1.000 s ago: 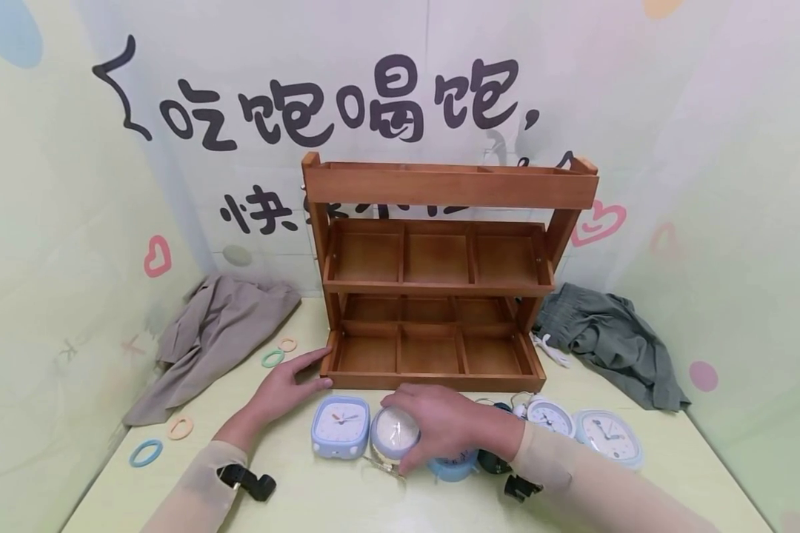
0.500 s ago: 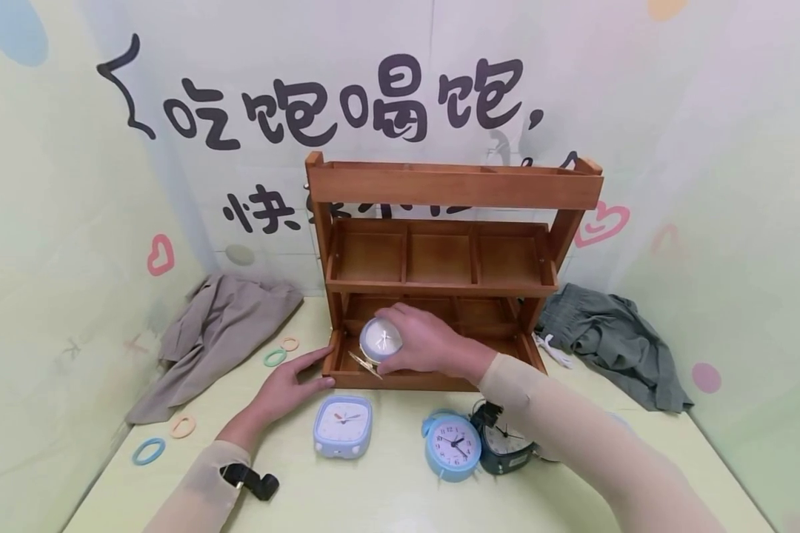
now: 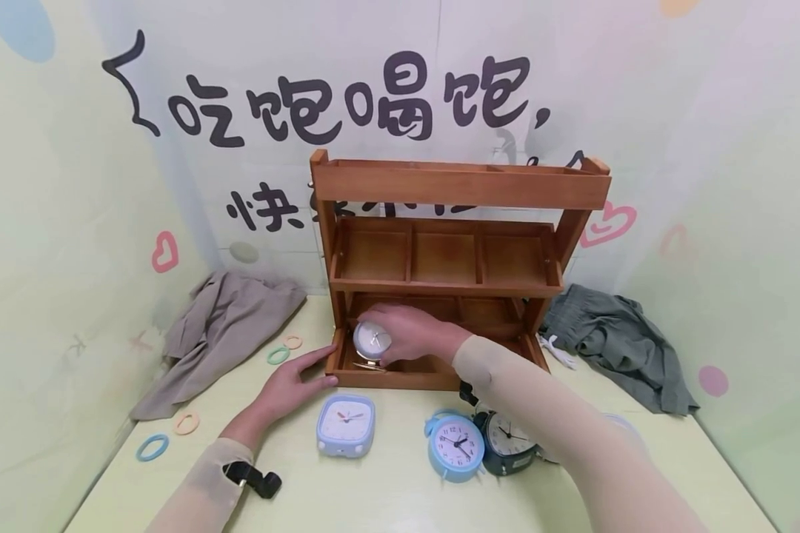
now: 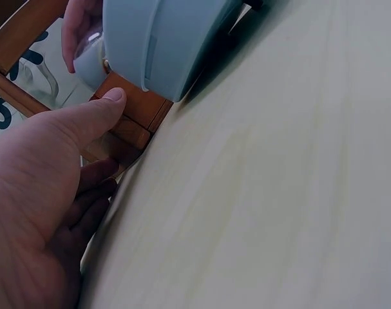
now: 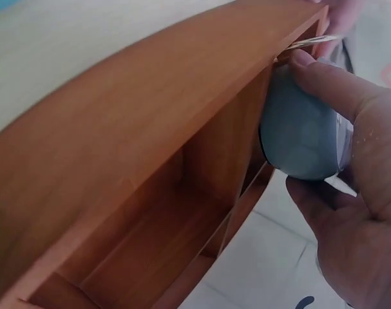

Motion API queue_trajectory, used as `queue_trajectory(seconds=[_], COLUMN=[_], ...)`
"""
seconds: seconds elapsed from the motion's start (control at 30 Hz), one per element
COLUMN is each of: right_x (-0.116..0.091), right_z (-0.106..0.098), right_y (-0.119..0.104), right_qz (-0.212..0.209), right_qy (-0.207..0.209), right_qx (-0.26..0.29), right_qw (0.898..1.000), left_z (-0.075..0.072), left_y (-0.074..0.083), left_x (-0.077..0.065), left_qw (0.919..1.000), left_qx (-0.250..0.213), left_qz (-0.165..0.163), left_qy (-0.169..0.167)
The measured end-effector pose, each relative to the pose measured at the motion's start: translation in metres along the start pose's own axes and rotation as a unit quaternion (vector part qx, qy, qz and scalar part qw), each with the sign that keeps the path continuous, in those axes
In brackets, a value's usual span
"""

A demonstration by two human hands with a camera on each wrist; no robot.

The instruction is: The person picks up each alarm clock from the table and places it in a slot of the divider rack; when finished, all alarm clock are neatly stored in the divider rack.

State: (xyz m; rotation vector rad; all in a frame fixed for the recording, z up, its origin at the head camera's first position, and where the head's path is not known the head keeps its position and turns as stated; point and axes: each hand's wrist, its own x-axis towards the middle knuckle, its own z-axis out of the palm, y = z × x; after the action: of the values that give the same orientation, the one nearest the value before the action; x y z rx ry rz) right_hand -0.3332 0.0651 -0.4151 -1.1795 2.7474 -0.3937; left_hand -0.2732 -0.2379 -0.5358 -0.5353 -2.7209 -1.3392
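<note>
My right hand (image 3: 410,333) grips a small round alarm clock (image 3: 371,340) with a pale blue case and thin gold-coloured feet. It holds the clock at the bottom-left compartment of a brown wooden shelf (image 3: 460,190). In the right wrist view, thumb and fingers pinch the clock's case (image 5: 298,129) from opposite sides, beside the compartment wall. My left hand (image 3: 293,381) touches the shelf's lower left end, thumb near the front corner and fingers along the side. A square pale blue clock (image 3: 345,426) stands on the table just right of that hand.
A round blue twin-bell clock (image 3: 456,448) and a black clock (image 3: 507,444) stand in front of the shelf; my right sleeve partly covers more clocks. Coloured rings (image 3: 152,448) lie at left. A brownish cloth (image 3: 220,340) and a dark grey cloth (image 3: 616,348) flank the shelf.
My right hand has lifted the round clock from the table row and carried it back into the shelf's bottom-left compartment, where it now sits lower and more upright. My left hand stays at the shelf.
</note>
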Motion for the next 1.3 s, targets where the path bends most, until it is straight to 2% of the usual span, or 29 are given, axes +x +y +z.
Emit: queue_trajectory(seconds=[0.13, 0.37, 0.6, 0.87, 0.97, 1.07, 1.2, 1.3], right_x=[0.006, 0.010, 0.010, 0.002, -0.008, -0.024, -0.051, -0.068], right_z=[0.004, 0.010, 0.015, 0.013, 0.006, -0.002, -0.005, 0.001], right_y=[0.006, 0.015, 0.021, 0.018, 0.011, -0.003, -0.029, -0.052], right_qz=[-0.020, -0.033, -0.004, 0.019, 0.039, 0.058, 0.039, 0.019], right_qy=[-0.024, -0.026, -0.054, -0.055, -0.037, -0.003, 0.033, 0.016], right_qx=[-0.003, -0.016, -0.025, -0.016, -0.009, 0.027, 0.080, 0.081], right_qw=[1.000, 0.999, 0.998, 0.998, 0.999, 0.998, 0.995, 0.996], left_z=[0.001, 0.004, 0.006, 0.008, 0.008, 0.007, 0.003, 0.000], left_y=[-0.001, 0.000, 0.002, 0.002, 0.000, -0.001, 0.000, 0.000], left_x=[-0.001, -0.001, -0.003, -0.005, -0.004, -0.003, -0.001, -0.002], left_qw=[1.0000, 1.0000, 0.9999, 0.9999, 0.9999, 1.0000, 1.0000, 1.0000], left_qx=[0.003, -0.002, -0.009, -0.012, -0.008, -0.002, 0.002, 0.007], left_qz=[0.001, -0.006, -0.010, -0.011, -0.009, -0.007, -0.005, -0.005], left_qy=[0.002, -0.002, -0.004, -0.001, -0.001, -0.003, -0.003, 0.000])
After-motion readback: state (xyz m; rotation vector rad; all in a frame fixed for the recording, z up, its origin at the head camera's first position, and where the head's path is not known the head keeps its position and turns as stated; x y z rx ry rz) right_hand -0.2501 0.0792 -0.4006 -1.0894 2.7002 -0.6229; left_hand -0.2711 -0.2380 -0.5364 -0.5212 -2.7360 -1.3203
